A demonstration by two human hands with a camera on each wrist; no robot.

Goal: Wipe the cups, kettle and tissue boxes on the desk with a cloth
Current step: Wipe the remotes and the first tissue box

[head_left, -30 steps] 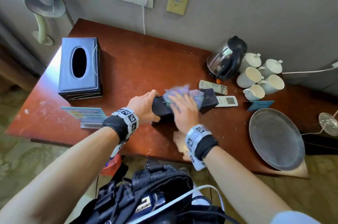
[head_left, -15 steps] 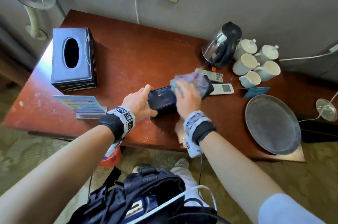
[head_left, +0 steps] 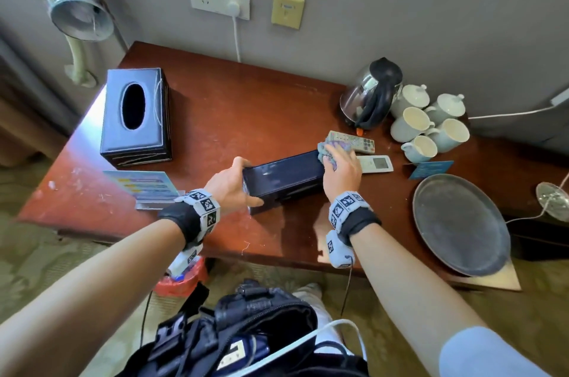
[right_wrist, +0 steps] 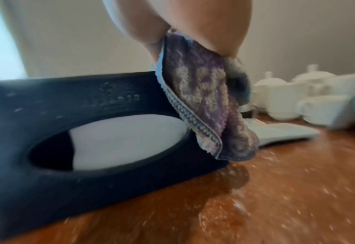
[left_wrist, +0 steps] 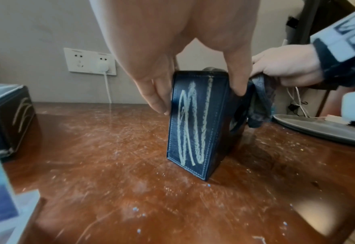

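Stitched leather tissue box [head_left: 283,175] under fluffy purple cloth [right_wrist: 206,99].

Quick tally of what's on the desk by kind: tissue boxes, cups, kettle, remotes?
Tissue boxes: 2, upright one and the one being wiped
Open cups: 3
Lidded cups: 2
Kettle: 1
Remotes: 2
Total: 10

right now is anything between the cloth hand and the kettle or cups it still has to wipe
Two remote controls lie on the desk between the right hand with the cloth and the kettle. The cups stand beyond them, nothing taller in between.
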